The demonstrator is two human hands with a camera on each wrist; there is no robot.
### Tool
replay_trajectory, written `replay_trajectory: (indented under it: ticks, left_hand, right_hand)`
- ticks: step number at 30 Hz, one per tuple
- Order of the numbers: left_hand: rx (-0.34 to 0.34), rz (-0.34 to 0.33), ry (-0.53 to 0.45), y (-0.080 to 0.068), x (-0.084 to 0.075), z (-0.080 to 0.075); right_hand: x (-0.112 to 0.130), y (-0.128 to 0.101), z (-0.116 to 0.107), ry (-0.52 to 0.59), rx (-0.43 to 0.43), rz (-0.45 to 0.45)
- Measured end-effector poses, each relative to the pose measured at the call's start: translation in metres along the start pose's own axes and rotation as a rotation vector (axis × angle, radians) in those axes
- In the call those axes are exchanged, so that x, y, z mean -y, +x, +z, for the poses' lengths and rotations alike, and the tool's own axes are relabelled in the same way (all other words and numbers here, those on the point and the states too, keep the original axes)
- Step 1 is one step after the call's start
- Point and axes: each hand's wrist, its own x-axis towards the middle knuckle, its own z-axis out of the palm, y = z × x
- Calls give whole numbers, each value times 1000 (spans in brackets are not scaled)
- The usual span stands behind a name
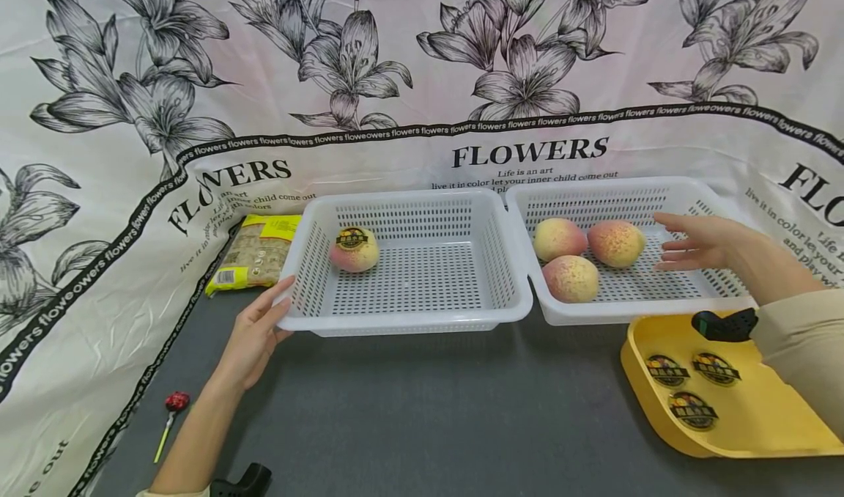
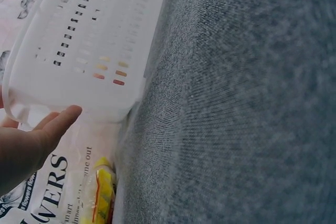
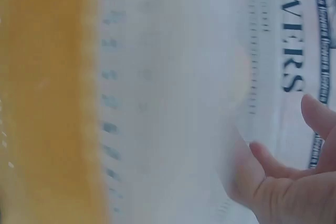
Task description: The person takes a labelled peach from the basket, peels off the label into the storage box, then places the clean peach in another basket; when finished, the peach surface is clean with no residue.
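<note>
My left hand [image 1: 253, 336] grips the near left corner of the left white basket [image 1: 422, 319]; in the left wrist view its fingers [image 2: 65, 121] lie at the rim and against the outer wall. Inside that basket is one peach [image 1: 356, 255] bearing a black label. Over the right side of the second white basket [image 1: 593, 311], my right hand [image 1: 708, 244] extends its fingers leftward and holds nothing. Beside those fingertips sit three peaches without labels: one at the back left [image 1: 559, 239], one nearer the hand [image 1: 616, 243] and one in front [image 1: 571, 278].
A yellow tray [image 1: 745, 435] carrying three dark round stickers [image 1: 692, 410] stands at the front right, partly under the right sleeve. Left of the baskets lies a yellow-trimmed packet [image 1: 257, 251]. A red lollipop [image 1: 176, 402] rests at the front left. Flower-printed cloth [image 1: 395, 156] rises behind.
</note>
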Motion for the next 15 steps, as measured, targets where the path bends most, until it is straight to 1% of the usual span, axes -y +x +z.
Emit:
replay_trajectory:
  ticks: [1,4,8,12,15]
  left_hand:
    - [0,2,-1,0,0,0]
    - [3,6,-3,1,0,-1]
    - [5,6,-8,1,0,-2]
    - [1,2,-11,1,0,-2]
    - [2,0,-17,0,1,-1]
  right_hand:
    - [4,-2,-3,-15,17,-5]
    - [19,-7,-8,-82,73,-59]
    - [43,-12,-8,-166,117,-152]
    - [67,-15,3,-170,138,-196]
    - [81,-16,19,-156,164,-220]
